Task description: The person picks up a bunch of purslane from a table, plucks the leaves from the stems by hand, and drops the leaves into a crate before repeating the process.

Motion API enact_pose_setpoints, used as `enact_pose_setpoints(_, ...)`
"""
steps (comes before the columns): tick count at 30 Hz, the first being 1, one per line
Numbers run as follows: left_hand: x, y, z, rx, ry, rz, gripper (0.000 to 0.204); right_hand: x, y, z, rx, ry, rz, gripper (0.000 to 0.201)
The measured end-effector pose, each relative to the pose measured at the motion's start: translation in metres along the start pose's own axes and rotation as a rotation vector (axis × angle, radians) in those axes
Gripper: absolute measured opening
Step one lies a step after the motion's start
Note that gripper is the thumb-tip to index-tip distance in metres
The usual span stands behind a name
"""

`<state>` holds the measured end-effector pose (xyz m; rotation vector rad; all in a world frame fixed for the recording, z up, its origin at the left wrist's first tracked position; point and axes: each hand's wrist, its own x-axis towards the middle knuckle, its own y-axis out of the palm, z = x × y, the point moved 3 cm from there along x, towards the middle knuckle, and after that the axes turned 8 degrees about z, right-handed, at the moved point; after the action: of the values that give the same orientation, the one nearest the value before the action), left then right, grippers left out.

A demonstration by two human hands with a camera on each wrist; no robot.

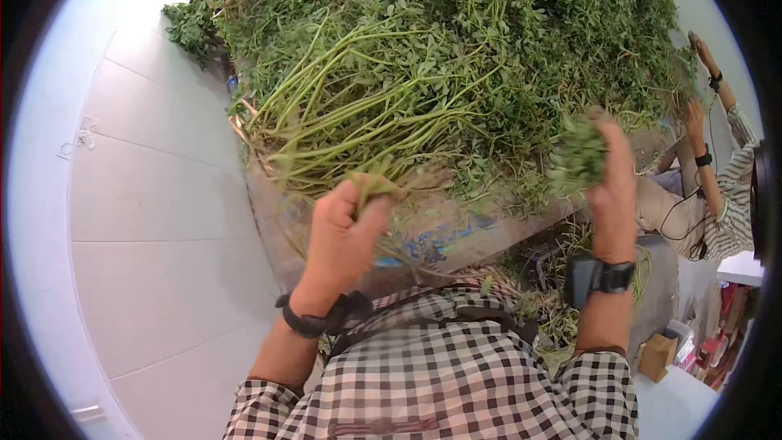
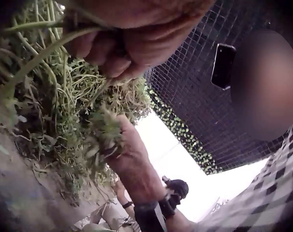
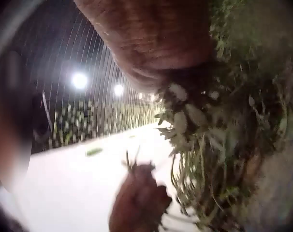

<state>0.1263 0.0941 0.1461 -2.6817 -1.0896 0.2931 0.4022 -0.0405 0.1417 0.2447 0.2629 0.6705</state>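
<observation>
In the head view my left hand (image 1: 346,224) is curled round a few green stems (image 1: 375,186) of leafy greens that look like fenugreek, low over the table's near edge. My right hand (image 1: 615,163), raised on the right, grips a small bunch of leaves (image 1: 577,156), blurred by motion. The left wrist view has long stems (image 2: 40,57) running out of the left fist, with the right hand and its leaves lower down. Leaves (image 3: 190,116) stick out beneath the right palm in the right wrist view. A big heap of the same greens (image 1: 538,73) lies beyond both hands.
Long loose stems (image 1: 358,114) lie at the heap's left front. The worn table (image 1: 456,236) shows blue paint marks. Below its edge sits a dark crate (image 1: 542,265) with plant scraps. Another person (image 1: 725,195) works at the right. A white wall (image 1: 171,220) stands left.
</observation>
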Motion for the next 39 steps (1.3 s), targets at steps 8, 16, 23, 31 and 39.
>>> enact_pose_setpoints(8, 0.008, -0.011, 0.004, -0.206, -0.004, -0.092, 0.014, -0.018, -0.096, 0.047, 0.057, -0.158, -0.165, 0.031)
enact_pose_setpoints(16, 0.018, -0.012, 0.007, -0.3, 0.022, -0.107, 0.016, -0.062, -0.125, 0.039, -0.322, -0.03, -0.028, 0.022)
enact_pose_setpoints(23, 0.021, -0.007, 0.008, -0.297, 0.021, -0.109, 0.023, -0.086, -0.044, 0.002, -0.978, 0.283, 0.559, 0.032)
enact_pose_setpoints(31, 0.007, -0.008, -0.006, -0.193, -0.224, 0.072, 0.014, -0.085, -0.006, -0.046, -1.204, -0.069, 0.784, 0.022)
enact_pose_setpoints(39, -0.007, 0.036, -0.019, -0.015, 0.15, 0.425, 0.026, -0.076, 0.082, -0.023, -0.925, -0.242, 1.09, 0.024)
